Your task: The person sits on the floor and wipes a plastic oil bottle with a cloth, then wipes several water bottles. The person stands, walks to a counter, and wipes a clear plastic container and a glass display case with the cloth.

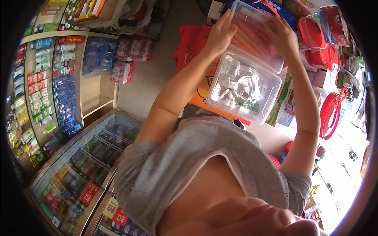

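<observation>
My left hand (220,37) grips the left edge of a clear plastic container (279,69), its thumb over the rim. Long orange and reddish sticks (248,34) lie inside that container. At the container's far right side, my right hand (280,37) is blurred, with bent fingers over the sticks; whether it holds anything is unclear. A red strip (270,6) shows just beyond those fingers. Nearer my body sits a second clear plastic container (211,98), which holds silvery and printed plastic wrappers (242,81).
Red-lidded clear tubs (310,32) crowd the right side, near a red round lid with a handle (330,116). To the left stand a glass-topped chest freezer (85,165) and shelves of bottled drinks (65,103). Shrink-wrapped bottle packs (134,48) are beside the shelves.
</observation>
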